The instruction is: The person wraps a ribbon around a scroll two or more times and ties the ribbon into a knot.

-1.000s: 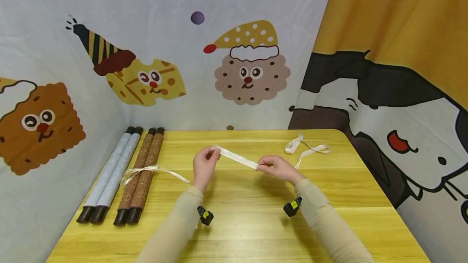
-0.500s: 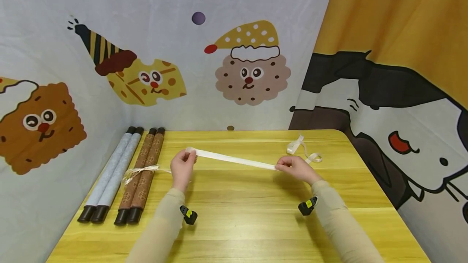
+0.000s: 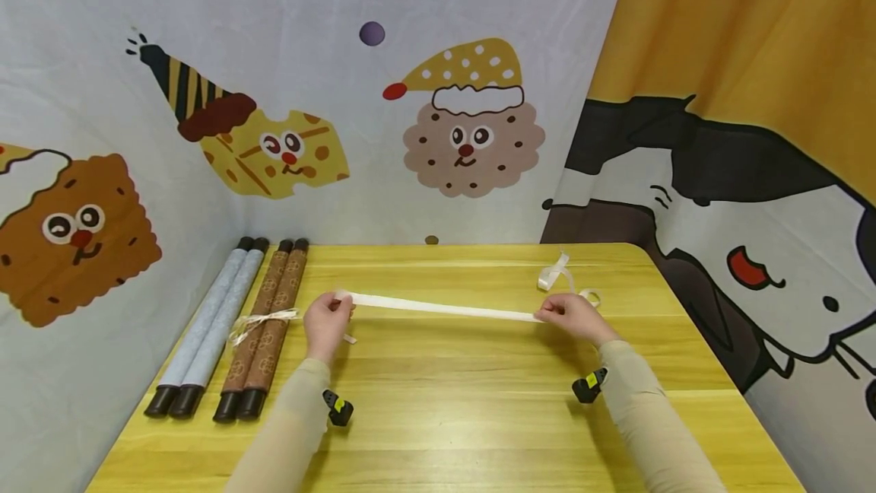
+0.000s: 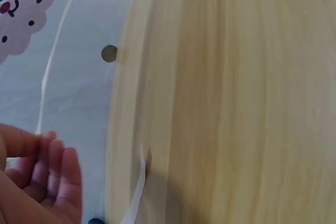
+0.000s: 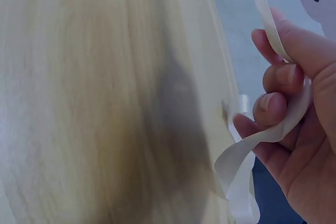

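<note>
A white ribbon (image 3: 445,309) stretches nearly straight between both hands, above the table. My left hand (image 3: 327,326) pinches it at the left between thumb and fingers; in the left wrist view the ribbon (image 4: 51,66) runs up from those fingertips. At the other end my right hand (image 3: 576,318) pinches the ribbon. The right wrist view shows the ribbon (image 5: 262,17) passing through the thumb and finger, with its slack looping across the palm. Behind the right hand, loose ribbon loops (image 3: 553,274) lie on the table, partly hidden.
Two brown patterned rolls (image 3: 268,341) with black ends lie at the left, tied by a pale ribbon bow (image 3: 263,319). Farther left are two light blue rolls (image 3: 208,326). A printed cloth (image 3: 294,36) hangs behind the wooden table (image 3: 445,417).
Both hands have moved apart, the left one leftward and the right one rightward. The span of ribbon between them has grown longer and more level.
</note>
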Action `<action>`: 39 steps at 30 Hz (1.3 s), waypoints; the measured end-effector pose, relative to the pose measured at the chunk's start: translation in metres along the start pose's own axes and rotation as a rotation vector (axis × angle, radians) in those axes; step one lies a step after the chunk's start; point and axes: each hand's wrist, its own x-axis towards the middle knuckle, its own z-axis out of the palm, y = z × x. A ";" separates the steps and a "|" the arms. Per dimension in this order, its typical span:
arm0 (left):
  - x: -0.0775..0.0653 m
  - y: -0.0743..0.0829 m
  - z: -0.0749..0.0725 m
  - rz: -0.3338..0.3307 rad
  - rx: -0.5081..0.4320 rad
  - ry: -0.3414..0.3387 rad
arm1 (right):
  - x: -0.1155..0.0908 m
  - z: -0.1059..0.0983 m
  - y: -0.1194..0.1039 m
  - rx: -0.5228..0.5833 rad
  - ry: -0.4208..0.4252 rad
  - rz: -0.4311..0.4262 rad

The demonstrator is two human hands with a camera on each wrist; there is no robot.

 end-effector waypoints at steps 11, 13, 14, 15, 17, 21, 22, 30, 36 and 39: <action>-0.003 -0.005 -0.012 0.033 0.382 -0.211 | 0.001 0.011 0.004 -0.082 0.019 0.003; -0.003 -0.006 -0.013 0.022 0.417 -0.218 | 0.002 0.013 0.003 -0.090 0.014 0.004; -0.003 -0.007 -0.014 0.014 0.435 -0.221 | 0.002 0.014 0.003 -0.093 0.014 0.010; -0.003 -0.008 -0.015 0.005 0.454 -0.223 | 0.003 0.015 0.002 -0.098 0.012 0.017; -0.002 -0.010 -0.017 -0.010 0.477 -0.232 | 0.004 0.017 0.001 -0.105 0.009 0.024; -0.002 -0.010 -0.020 -0.032 0.522 -0.258 | 0.007 0.018 -0.003 -0.100 0.014 0.038; -0.002 -0.010 -0.021 -0.036 0.531 -0.266 | 0.008 0.018 -0.004 -0.101 0.020 0.037; 0.001 -0.009 -0.025 -0.054 0.553 -0.291 | 0.012 0.019 -0.004 -0.136 0.013 0.068; 0.010 -0.007 -0.037 0.041 0.476 -0.250 | 0.013 0.022 -0.006 -0.136 -0.008 0.088; 0.017 0.001 -0.050 0.072 0.445 -0.224 | 0.013 0.023 -0.006 -0.140 -0.010 0.080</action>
